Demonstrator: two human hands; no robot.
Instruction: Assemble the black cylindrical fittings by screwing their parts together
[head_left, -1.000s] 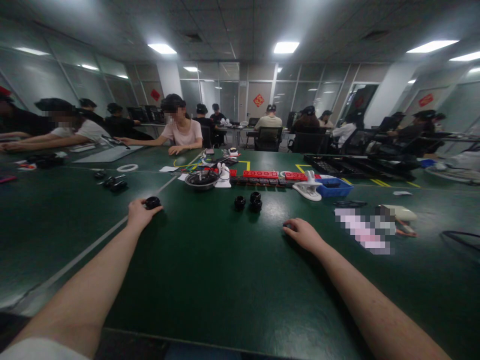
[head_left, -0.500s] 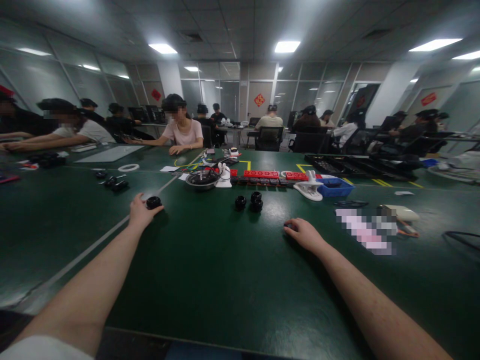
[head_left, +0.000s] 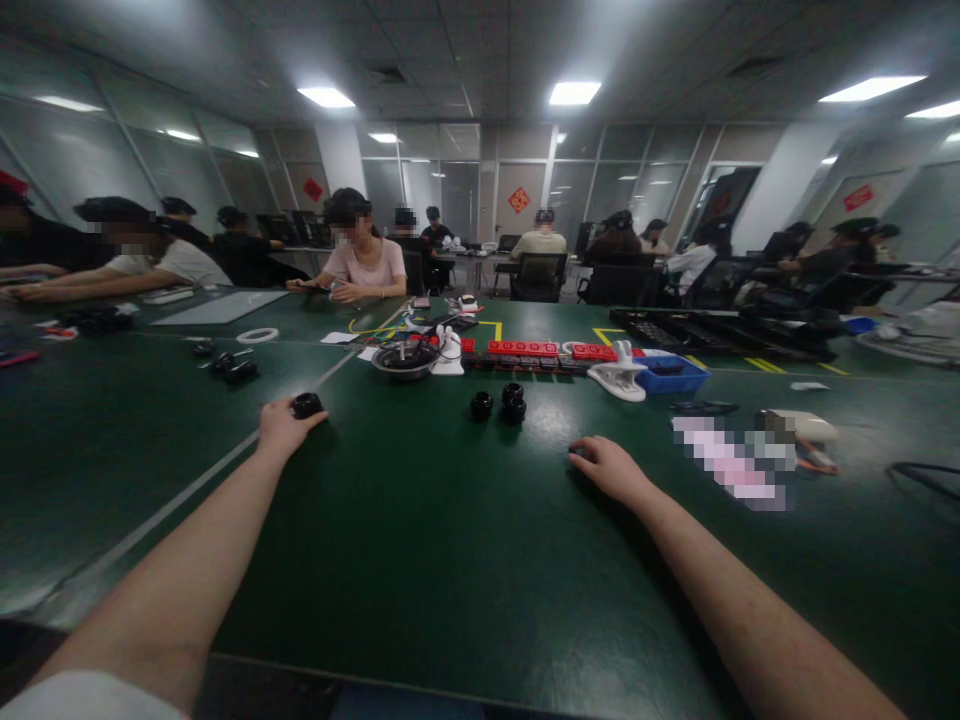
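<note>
Black round piece (head_left: pixel 306 405) clasped by left grip (head_left: pixel 280 427); right grip (head_left: pixel 611 468), cannot tell; writing on red diamond sign (head_left: pixel 519 200) too blurred

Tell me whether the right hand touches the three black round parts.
Apart. The head view shows green tabletop between the right hand and the three black round parts.
</note>
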